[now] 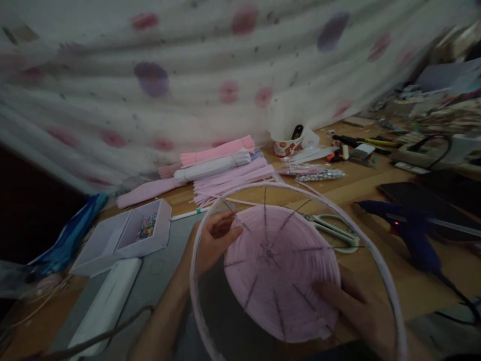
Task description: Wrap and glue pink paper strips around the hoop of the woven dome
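A round pale pink disc (270, 301), wound in tight rings on dark wire spokes, hangs tilted above the table. Around it runs a large wire-like hoop wrapped in pale pink (379, 268), which the spokes reach at the top and right. My left hand (214, 243) pinches the disc's upper left edge, thumb on the front and fingers behind. At the lower right edge, my right hand (356, 306) holds it with the thumb on top; its other fingers are mostly hidden. Green-handled scissors (336, 230) lie behind the hoop on the right.
Bundles of pink and white strips (212, 168) lie at the back. A box of colored beads (145, 225) and a white bar (107, 306) stand left on a grey mat. To the right are a blue glue gun (408, 230), a dark phone (432, 203) and a paper cup (287, 143).
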Demonstrator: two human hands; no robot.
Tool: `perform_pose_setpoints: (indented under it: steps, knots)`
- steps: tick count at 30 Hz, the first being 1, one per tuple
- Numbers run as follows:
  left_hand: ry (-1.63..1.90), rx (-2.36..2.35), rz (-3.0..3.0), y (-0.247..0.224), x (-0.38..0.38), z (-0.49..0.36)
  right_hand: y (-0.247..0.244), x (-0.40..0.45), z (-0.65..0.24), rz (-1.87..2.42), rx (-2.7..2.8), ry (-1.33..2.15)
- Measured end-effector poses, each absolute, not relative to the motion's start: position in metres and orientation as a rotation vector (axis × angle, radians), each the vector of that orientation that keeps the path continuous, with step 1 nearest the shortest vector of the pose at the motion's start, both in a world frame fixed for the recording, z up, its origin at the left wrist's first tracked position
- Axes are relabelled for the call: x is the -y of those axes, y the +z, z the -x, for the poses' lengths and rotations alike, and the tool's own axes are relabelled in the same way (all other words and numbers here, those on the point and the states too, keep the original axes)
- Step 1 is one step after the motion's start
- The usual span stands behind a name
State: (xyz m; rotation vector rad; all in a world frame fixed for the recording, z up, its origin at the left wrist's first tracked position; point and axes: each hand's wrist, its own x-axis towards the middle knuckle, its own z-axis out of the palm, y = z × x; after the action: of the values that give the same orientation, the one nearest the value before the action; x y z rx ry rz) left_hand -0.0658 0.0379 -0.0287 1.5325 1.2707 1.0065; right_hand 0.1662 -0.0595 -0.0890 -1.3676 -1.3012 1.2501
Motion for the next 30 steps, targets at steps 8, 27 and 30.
perform_pose_setpoints:
  steps: [8, 27, 30]
  knots:
    - [0.985, -1.500, -1.605, -0.010, -0.028, 0.055, -0.096, 0.071, -0.172, 1.285, 1.346, 1.379]
    - [0.957, -1.583, -1.901, -0.019, -0.019, 0.061, -0.068, 0.093, -0.160, 1.574, 1.368, 0.979]
    - [0.956, -1.566, -1.856, -0.017, -0.018, 0.060, -0.060, 0.087, -0.158, 1.491, 1.402, 1.073]
